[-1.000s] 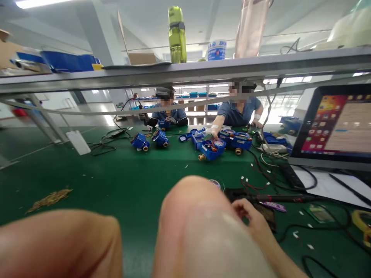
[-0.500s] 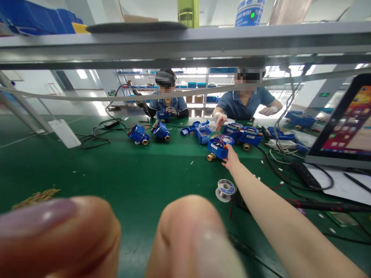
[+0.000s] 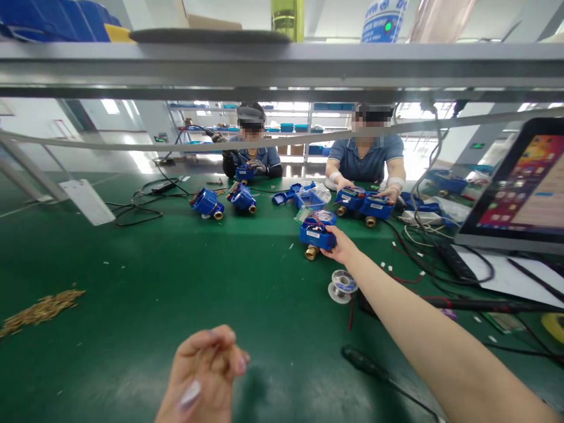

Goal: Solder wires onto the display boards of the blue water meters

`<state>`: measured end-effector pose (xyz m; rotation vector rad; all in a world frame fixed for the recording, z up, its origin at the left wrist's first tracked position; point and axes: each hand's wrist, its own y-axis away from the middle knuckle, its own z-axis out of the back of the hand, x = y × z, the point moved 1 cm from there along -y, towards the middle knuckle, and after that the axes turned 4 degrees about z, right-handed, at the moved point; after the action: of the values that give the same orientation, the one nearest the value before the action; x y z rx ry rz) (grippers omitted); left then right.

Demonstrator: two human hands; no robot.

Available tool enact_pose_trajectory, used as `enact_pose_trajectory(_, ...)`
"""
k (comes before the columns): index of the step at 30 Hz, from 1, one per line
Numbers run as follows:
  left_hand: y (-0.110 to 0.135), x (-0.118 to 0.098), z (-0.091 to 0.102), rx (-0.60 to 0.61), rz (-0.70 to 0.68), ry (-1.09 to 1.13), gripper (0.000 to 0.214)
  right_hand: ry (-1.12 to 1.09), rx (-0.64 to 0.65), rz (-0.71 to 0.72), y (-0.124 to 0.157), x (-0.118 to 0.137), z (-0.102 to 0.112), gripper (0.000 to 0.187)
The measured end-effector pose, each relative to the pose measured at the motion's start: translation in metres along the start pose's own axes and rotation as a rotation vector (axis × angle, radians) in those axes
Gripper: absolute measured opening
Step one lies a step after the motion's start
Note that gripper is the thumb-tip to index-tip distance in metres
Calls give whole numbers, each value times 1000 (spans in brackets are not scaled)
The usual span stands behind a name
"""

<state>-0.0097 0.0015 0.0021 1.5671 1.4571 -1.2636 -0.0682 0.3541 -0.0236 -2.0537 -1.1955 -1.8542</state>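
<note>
My right hand [image 3: 337, 244] reaches far out over the bench, its fingers closed on the right side of a blue water meter [image 3: 316, 236]. A brass pipe end [image 3: 311, 252] sticks out at the meter's front, and red wires and a small green circuit board [image 3: 303, 214] show at its open top. In the near foreground my left hand [image 3: 205, 370] hovers palm up. Its fingers are loosely curled, the thumb is apart from them, and nothing shows in it. A spool of solder wire [image 3: 343, 286] stands beside my right forearm.
Across the bench one co-worker's hands [image 3: 388, 195] touch two blue meters [image 3: 374, 207]; another handles a meter [image 3: 244, 173]. Two more meters [image 3: 207, 202] stand left of centre. A black-handled tool [image 3: 363, 358], brass pieces [image 3: 42, 308], cables and a monitor [image 3: 520, 194] lie around. A shelf [image 3: 264, 67] crosses above.
My right hand has drawn the blue water meter nearer and slightly left. My left hand has dropped away from the camera. The right co-worker's hands have come down onto two meters.
</note>
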Motion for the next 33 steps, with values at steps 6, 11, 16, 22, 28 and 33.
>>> enact_pose_trajectory(6, 4, 27, 4, 184, -493, -820, 33, 89, 248, -172, 73, -29, -18, 31)
enact_pose_trajectory(11, -3, 53, 12, 283, -567, -935, 58, 106, 407, -310, 138, -40, -23, 31)
enact_pose_trajectory(16, 8, 55, 16, 352, -615, -789, 63, -29, 520, -406, 207, -51, -6, 30)
enact_pose_trajectory(22, 29, 20, 11, 463, -523, -618, 51, -312, 517, -556, 279, -66, 29, 29)
enact_pose_trajectory(28, 65, 24, 5, 111, -398, -420, 16, -725, 314, -604, 322, -90, 36, 28)
enact_pose_trajectory(33, 153, 51, -3, -89, -253, -390, 30, -1034, 215, -657, 334, -109, 28, 36)
